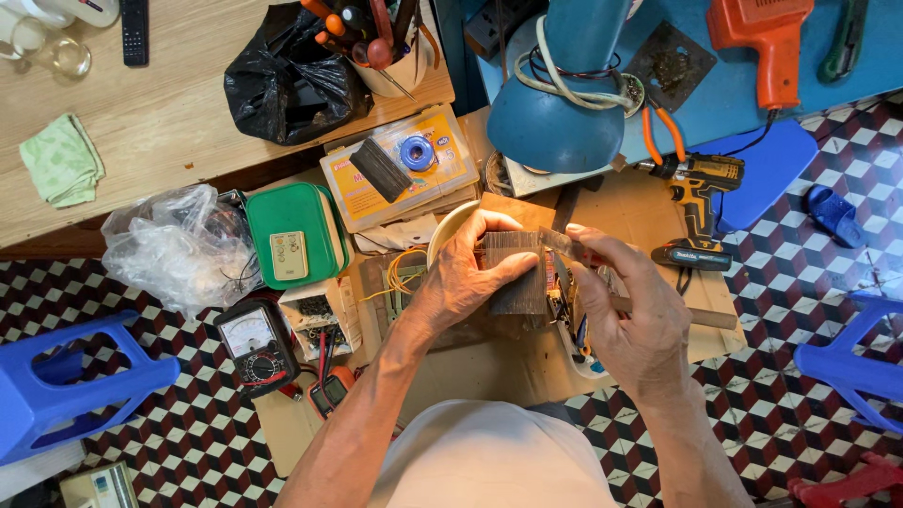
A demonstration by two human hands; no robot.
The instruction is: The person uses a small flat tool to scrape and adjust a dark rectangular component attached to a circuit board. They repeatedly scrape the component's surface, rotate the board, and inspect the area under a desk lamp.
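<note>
Centre of frame: a dark ribbed block (513, 273), rectangular and finned like a heat sink, is held upright above a low wooden board (489, 362). The left hand (466, 277) grips it, thumb across the front face, fingers (489, 224) curled over the top edge. The right hand (625, 315) sits just right of the block; its thumb and forefinger pinch a small translucent strip (564, 243) that touches the block's upper right corner. Both hands are closed on what they hold.

Packages and labels, working outward:
- Just upper left of the block, a flat clear plastic case (400, 169) with a yellow-orange label card inside; a dark brush-like piece and a blue tape roll (417, 151) lie on it.
- Left of that, a green rectangular box (293, 235) with a small pale remote lying on its lid.
- Lower left, an analogue multimeter (254, 343) with a white dial face.
- Far left, a crumpled clear plastic bag (174, 249); a black bag (287, 80) at upper centre-left on the wooden desk (160, 113).
- Right of the hands, a yellow-and-black cordless drill (701, 202).
- Upper centre, a blue lamp shade (555, 118); an orange heat gun (767, 42) at upper right.
</note>
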